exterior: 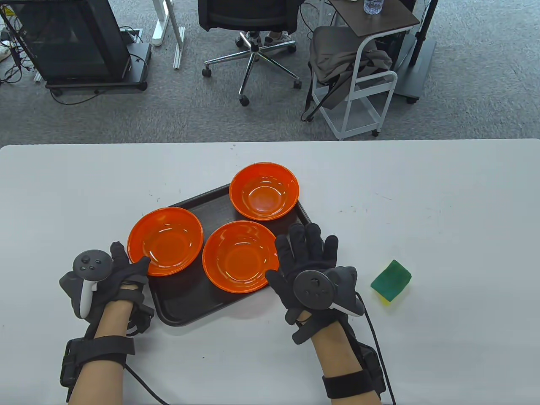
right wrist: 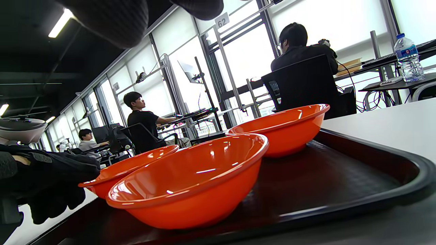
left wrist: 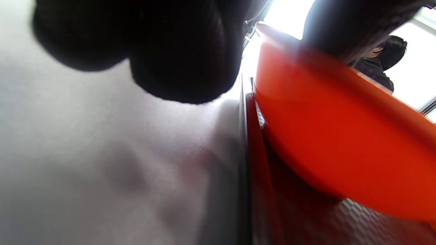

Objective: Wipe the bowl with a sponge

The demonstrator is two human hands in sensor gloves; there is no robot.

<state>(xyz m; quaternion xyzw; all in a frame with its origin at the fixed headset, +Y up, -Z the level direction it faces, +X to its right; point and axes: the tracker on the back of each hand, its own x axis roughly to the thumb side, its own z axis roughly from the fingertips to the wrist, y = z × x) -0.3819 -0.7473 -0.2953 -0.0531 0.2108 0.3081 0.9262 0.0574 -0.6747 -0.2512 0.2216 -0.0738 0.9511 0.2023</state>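
Table view: three orange bowls [exterior: 239, 256] are seen on the tray [exterior: 185, 310]; the left hand [exterior: 122, 274] touches one rim, the right hand [exterior: 310, 261] lies flat, fingers straight. The untouched sponge [exterior: 391, 281], just right, should be grasped first.

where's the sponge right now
In the table view the sponge lies on the bare table, just right of the right hand and off the tray; neither hand touches it.

Table view overhead; wrist views low, close (left blurred); all share tray [exterior: 185, 312].
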